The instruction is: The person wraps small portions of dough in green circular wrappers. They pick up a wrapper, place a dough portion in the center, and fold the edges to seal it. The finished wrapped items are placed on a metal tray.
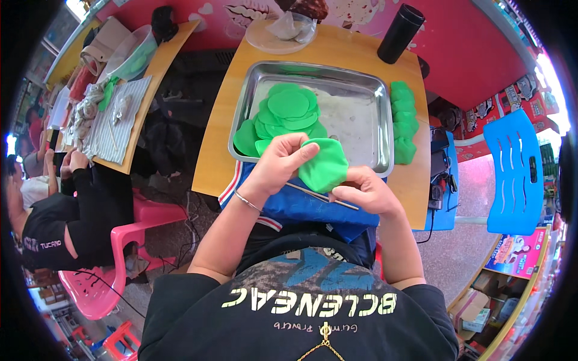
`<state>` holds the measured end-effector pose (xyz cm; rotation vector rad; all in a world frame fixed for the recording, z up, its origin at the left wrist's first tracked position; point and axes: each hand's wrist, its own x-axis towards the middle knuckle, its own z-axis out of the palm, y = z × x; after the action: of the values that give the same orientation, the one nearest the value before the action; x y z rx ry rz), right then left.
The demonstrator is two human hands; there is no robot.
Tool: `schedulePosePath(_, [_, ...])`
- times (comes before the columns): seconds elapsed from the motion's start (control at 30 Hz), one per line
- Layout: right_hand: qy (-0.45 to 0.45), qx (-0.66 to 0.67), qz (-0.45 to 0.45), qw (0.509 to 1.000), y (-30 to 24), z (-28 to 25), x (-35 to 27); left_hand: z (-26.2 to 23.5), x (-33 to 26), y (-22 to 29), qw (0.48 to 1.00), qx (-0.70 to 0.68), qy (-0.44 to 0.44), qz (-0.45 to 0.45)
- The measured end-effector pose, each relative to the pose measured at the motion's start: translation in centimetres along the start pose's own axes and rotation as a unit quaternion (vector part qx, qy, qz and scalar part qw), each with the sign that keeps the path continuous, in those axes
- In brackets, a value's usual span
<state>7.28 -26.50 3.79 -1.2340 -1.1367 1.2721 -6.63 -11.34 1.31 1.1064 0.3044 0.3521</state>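
Both hands hold one folded piece of green dough point(325, 163) above the near edge of a metal tray point(367, 120). My left hand point(282, 162) pinches its upper left edge; my right hand point(364, 191) supports it from below right. A thin wooden stick point(322, 195) lies on blue cloth point(301, 207) under the hands. Several flat round green dough discs point(288, 111) are stacked in the tray's left half. A row of green dough lumps point(403, 123) sits on the wooden table point(217, 150) right of the tray.
A black cylinder cup point(400, 33) and a plate with a crumpled clear bag point(283, 33) stand at the table's far edge. Another person point(60, 210) sits at left on a pink chair by a second table point(129, 117). A blue chair point(512, 174) is at right.
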Motion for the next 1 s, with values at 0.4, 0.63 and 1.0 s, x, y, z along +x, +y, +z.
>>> schedulePosePath(0.4, [0.118, -0.183, -0.102, 0.971, 1.1, 2.9, 1.1, 1.8, -0.2, -0.7, 0.973, 0.171, 0.111, 0.103])
schedulePosePath(0.63, [0.108, 0.164, 0.021, 0.98, 1.4, 2.7, 1.1, 2.5, 0.0, -0.3, 0.979, 0.077, 0.143, 0.123])
schedulePosePath(1.0, [0.265, 0.122, -0.101, 0.951, 1.0, 1.6, 3.3, -3.6, -2.4, 1.8, 0.947, 0.005, 0.275, 0.169])
